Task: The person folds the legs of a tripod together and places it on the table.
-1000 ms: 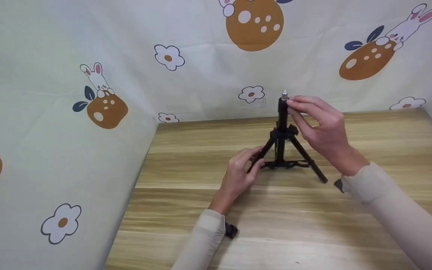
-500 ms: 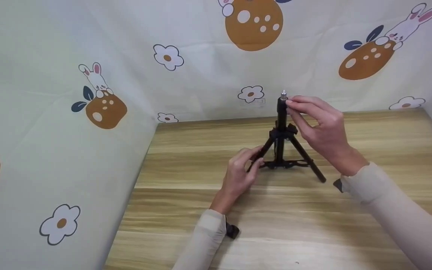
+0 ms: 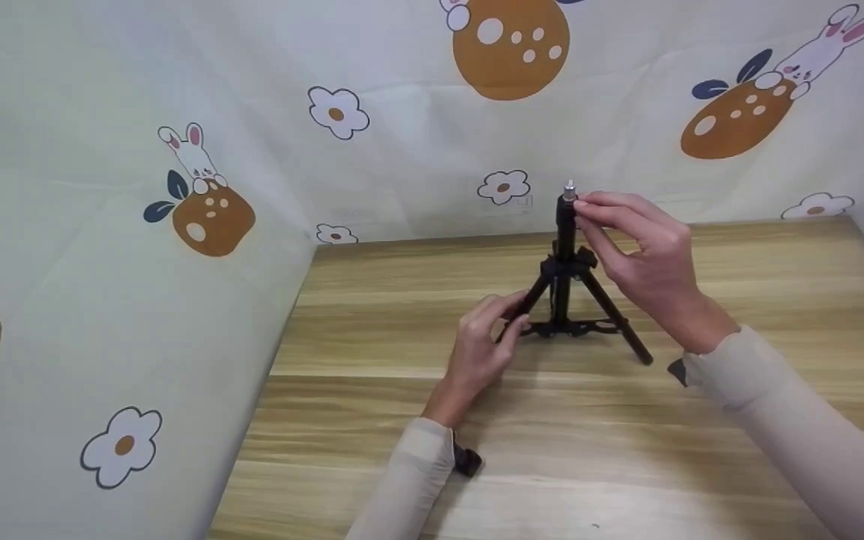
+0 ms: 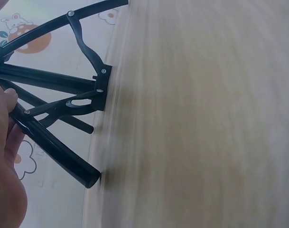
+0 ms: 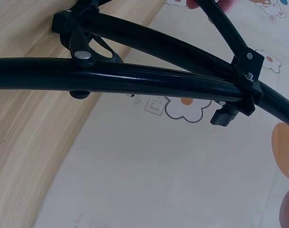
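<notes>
A small black tripod (image 3: 563,300) stands upright on the wooden table with its legs spread and a silver screw tip on top. My left hand (image 3: 477,349) grips its left leg between thumb and fingers, low down in the head view. At the top of the centre column, just under the silver tip, my right hand (image 3: 646,244) pinches with thumb and fingertips. The left wrist view shows the braces and the leg (image 4: 63,154) held by my left hand (image 4: 6,156). Close in the right wrist view lie another leg (image 5: 149,80) and the collar with its knob (image 5: 225,114).
The wood-grain table (image 3: 552,465) runs to a patterned cloth backdrop (image 3: 402,165) with rabbits, oranges and flowers, close behind the tripod. More cloth rises along the left side. A black device (image 3: 466,459) sits at the left sleeve's cuff.
</notes>
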Motion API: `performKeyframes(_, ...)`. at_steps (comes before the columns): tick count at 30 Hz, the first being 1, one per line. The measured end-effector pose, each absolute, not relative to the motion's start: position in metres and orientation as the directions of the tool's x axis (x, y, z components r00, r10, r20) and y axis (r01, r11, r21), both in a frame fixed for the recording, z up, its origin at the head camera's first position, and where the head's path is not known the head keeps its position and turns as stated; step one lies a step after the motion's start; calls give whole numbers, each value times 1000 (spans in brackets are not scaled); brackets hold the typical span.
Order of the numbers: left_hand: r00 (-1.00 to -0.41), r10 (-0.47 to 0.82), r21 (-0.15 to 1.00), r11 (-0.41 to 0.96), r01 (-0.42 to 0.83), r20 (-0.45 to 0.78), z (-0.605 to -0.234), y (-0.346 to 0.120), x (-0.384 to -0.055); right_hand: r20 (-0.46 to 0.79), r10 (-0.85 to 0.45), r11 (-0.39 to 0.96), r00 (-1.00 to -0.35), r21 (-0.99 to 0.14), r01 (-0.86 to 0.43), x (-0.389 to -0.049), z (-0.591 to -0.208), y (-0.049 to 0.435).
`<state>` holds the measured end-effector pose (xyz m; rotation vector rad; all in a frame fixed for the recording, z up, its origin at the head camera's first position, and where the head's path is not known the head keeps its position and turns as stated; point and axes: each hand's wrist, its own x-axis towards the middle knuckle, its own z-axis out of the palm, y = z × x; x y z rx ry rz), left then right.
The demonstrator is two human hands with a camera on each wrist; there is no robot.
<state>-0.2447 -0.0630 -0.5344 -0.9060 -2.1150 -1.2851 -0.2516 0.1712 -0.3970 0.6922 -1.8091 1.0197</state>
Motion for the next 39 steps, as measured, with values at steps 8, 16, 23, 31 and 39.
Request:
performKeyframes(8,-654,254,592,282,755,712,-534,-60,-244,904,-22,494,-427,-361,-791,-250,-397,170)
performKeyframes(16,-670,256,611,278,742,697,-533,-60,-245,903,-20,488,-429,-366,-792,-250,-396,171)
performKeyframes(23,-654,244,599,266,755,716,-533,-59,-246,901,-16,472,-433,-375,-798,-249,-394,171)
performKeyframes(31,-678,236,624,268,734,696,-533,-57,-246,897,-19,479,-441,-380,-792,-249,-394,172)
performKeyframes(39,-697,224,643,274,715,681,-533,-56,-246,894,-29,485,-448,-380,-788,-248,-393,172)
